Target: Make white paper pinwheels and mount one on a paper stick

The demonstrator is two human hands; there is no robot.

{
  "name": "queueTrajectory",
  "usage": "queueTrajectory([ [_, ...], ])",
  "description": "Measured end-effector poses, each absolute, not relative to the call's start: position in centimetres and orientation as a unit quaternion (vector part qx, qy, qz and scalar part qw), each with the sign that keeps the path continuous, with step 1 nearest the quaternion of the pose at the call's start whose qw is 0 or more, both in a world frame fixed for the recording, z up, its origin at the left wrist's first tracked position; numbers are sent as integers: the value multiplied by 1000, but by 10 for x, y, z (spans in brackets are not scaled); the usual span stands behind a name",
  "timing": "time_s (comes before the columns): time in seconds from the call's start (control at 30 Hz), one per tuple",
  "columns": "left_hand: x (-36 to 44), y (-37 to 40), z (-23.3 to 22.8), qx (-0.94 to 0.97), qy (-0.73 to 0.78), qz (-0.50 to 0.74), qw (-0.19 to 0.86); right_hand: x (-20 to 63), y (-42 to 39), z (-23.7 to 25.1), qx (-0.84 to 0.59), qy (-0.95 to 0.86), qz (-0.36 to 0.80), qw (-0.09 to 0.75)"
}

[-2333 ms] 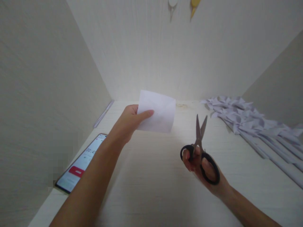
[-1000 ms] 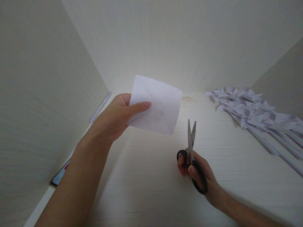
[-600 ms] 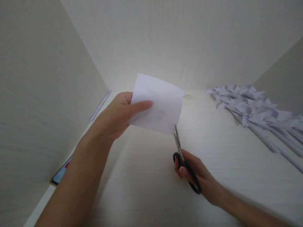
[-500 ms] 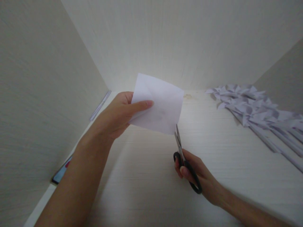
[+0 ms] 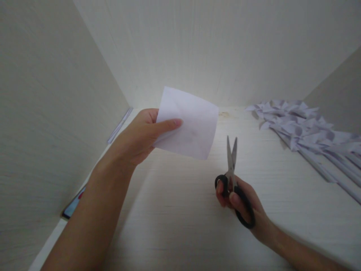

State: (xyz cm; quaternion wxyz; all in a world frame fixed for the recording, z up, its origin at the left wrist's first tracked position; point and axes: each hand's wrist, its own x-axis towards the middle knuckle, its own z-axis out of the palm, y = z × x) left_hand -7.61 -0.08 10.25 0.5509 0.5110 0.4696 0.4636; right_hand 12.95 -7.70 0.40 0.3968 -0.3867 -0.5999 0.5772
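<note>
A squarish white sheet of paper is held up above the table by my left hand. The thumb lies flat on its near face, and the other fingers are hidden behind it. My right hand grips a pair of scissors by the black handles, with a finger and the thumb in the loops. The scissors' blades are spread apart and point away from me. They are to the right of the paper and do not touch it.
Several white paper pinwheels with rolled-paper sticks lie in a pile at the right. Thin rolled paper sticks rest along the left wall. A phone lies at the left edge, partly behind my forearm. Pale walls enclose the white tabletop.
My right hand has drawn the scissors to the right, away from the paper's lower right corner, and turned them more upright. The left hand and paper have hardly moved.
</note>
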Motion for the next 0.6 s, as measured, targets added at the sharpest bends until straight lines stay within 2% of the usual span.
queueTrajectory([
  [0.13, -74, -1, 104, 513, 435, 460, 580, 126, -79, 11, -411, -620, 595, 304],
  [0.23, -75, -1, 104, 508, 435, 459, 585, 124, -79, 12, -420, -625, 595, 281],
  [0.33, -76, 0, 103, 517, 435, 455, 580, 124, -79, 9, -422, -611, 592, 312],
  [0.5, -78, 2, 99, 547, 459, 451, 535, 127, -78, 2, -407, -555, 583, 431],
  [0.6, -77, 3, 98, 553, 473, 444, 522, 128, -78, 5, -395, -538, 590, 455],
])
